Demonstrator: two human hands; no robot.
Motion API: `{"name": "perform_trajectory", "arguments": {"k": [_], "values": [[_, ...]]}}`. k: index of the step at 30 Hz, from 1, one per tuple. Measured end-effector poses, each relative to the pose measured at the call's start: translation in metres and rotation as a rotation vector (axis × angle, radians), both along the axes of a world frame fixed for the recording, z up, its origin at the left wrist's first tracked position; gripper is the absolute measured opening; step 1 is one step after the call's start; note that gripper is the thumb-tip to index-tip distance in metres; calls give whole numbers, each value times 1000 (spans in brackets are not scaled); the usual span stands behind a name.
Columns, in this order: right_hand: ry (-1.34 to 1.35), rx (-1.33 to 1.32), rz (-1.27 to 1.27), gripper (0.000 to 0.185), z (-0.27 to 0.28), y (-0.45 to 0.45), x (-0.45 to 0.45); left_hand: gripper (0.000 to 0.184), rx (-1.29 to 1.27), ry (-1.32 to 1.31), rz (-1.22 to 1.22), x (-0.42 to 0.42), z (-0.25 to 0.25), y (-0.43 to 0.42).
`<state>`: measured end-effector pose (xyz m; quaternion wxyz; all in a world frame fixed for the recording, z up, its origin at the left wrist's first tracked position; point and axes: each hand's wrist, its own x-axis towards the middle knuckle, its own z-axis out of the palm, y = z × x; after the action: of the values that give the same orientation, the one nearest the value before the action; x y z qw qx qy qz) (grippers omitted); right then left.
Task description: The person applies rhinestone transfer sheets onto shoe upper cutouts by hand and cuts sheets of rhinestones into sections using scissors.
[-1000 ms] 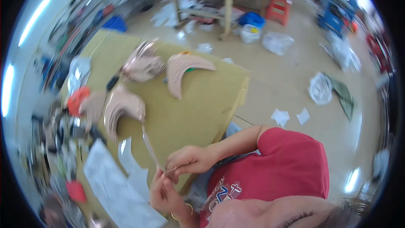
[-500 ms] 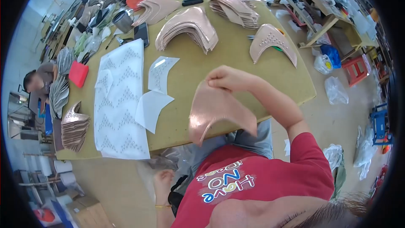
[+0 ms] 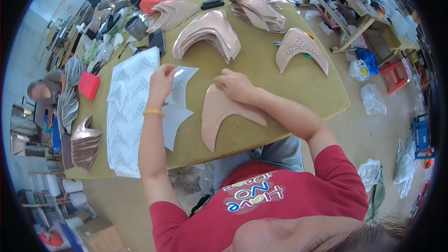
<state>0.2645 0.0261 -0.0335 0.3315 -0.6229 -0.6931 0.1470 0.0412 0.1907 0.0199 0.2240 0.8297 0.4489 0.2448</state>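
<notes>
A curved rose-pink leather-like piece (image 3: 224,107) lies on the table in front of me, its arch facing my body. My right hand (image 3: 234,86) is closed on its top edge, fingers curled. Further left, my left hand (image 3: 162,83) pinches at the upper left corner of a small translucent sheet with stud dots (image 3: 183,86); the exact contact is partly hidden. Beneath that sheet's lower end sits a plain white cut sheet (image 3: 175,123). My left forearm crosses a large white sheet (image 3: 123,133) patterned with rows of dots.
Stacks of pink curved pieces stand at the back centre (image 3: 207,32), the back right (image 3: 261,11) and the left edge (image 3: 85,144). A studded pink piece (image 3: 301,49) lies at right. A phone (image 3: 157,41), a metal cup (image 3: 136,28) and a red pouch (image 3: 88,85) are also there. Another person (image 3: 46,88) sits at left.
The pink piece, held raised before, now lies on the table, slightly further left. My left hand has come up from beside my body to the small dotted sheet.
</notes>
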Motion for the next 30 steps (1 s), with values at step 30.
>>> {"name": "perform_trajectory", "arguments": {"k": [30], "values": [[-172, 623, 398, 18, 139, -86, -37, 15, -330, -58, -423, -31, 110, -145]]}}
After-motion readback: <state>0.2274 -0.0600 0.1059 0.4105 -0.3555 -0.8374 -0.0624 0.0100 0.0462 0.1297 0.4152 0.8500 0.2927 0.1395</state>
